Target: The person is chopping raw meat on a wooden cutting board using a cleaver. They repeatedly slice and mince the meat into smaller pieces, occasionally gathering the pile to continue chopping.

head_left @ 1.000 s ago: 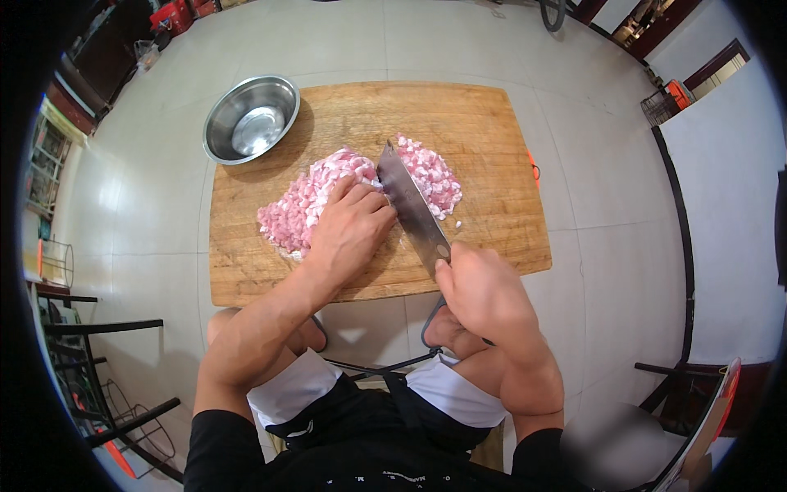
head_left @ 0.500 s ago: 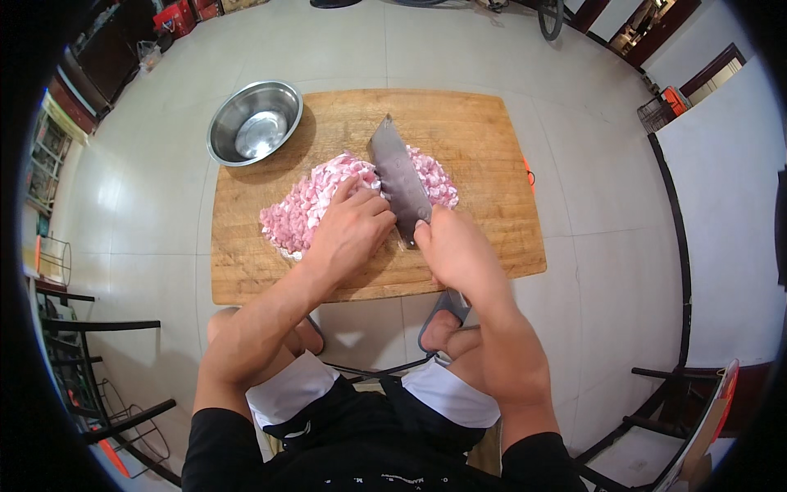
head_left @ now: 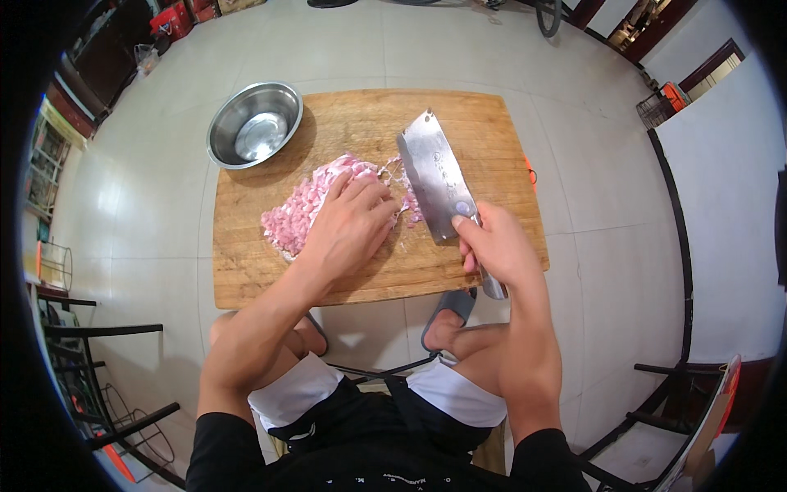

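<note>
1. We take the cutting board [head_left: 502, 164] as our landmark: the large heap of diced pink meat [head_left: 297, 211] lies left of its middle, and a smaller loose portion [head_left: 410, 202] shows just right of its middle, partly hidden by the blade.
2. Our right hand [head_left: 497, 246] is closed round the cleaver [head_left: 438, 176] near the board's near right part, thumb on the blade by the handle, which reaches past the board's near edge.
3. Our left hand [head_left: 352, 221] rests near the board's middle, fingers bent over the right side of the large heap; we cannot tell whether they pinch any meat, as the tips are partly hidden.
4. What has just changed: half a second ago the blade stood right against our left fingers; now it is farther toward the board's right side, its broad face turned up to us.
5. A gap therefore separates blade and fingers, with thin strands of meat [head_left: 393, 170] showing in it. We judge this a break between strokes, the larger heap staying under our left hand.
6. The steel bowl [head_left: 256, 127] sits at the board's far left corner, with no meat visible inside.
</note>
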### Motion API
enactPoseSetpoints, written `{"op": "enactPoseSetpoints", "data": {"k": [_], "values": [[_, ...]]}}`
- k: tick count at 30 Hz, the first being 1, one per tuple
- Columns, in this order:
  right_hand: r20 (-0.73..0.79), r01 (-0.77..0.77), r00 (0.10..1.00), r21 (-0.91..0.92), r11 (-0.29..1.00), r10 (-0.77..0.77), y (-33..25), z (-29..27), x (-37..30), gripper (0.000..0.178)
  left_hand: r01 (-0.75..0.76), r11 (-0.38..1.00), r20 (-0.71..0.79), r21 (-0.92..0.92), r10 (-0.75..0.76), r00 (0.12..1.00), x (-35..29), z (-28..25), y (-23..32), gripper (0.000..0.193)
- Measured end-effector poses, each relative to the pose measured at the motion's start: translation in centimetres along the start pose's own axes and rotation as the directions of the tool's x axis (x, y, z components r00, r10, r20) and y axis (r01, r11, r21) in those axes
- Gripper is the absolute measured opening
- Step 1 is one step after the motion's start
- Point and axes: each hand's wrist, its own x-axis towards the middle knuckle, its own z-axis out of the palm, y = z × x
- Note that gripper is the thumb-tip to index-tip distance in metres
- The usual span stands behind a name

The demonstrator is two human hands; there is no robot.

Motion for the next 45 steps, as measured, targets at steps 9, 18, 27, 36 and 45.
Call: {"op": "enactPoseSetpoints", "data": {"k": [9,18,27,36,45], "values": [[-0.147,0.040,0.987,-0.181,0.983,-0.067,-1.9,0.7,-3.5,0.030,0.128,0.980,0.028,0.153,-0.134,0.991,3.0,1.0,-0.4,0.056],[-0.110,0.086,0.986,-0.294,0.952,-0.123,-1.0,1.2,-3.6,0.027,0.162,0.984,0.255,0.069,-0.174,0.951,4.0,1.1,-1.1,0.047],[-0.146,0.103,0.977,-0.322,0.941,-0.156,-0.8,1.4,-3.3,0.030,0.083,0.989,0.023,0.124,-0.086,0.996,3.5,3.0,-1.5,0.032],[-0.070,0.084,0.990,-0.392,0.916,-0.121,-1.8,1.1,-4.9,0.032,0.073,0.996,0.117,-0.051,-0.067,0.991,1.4,-0.2,0.5,0.024],[0.011,0.083,0.995,-0.607,0.790,-0.096,-3.0,3.1,-4.9,0.028,0.057,0.998,0.075,-0.005,-0.057,0.996,0.4,1.4,0.3,0.017]]}}
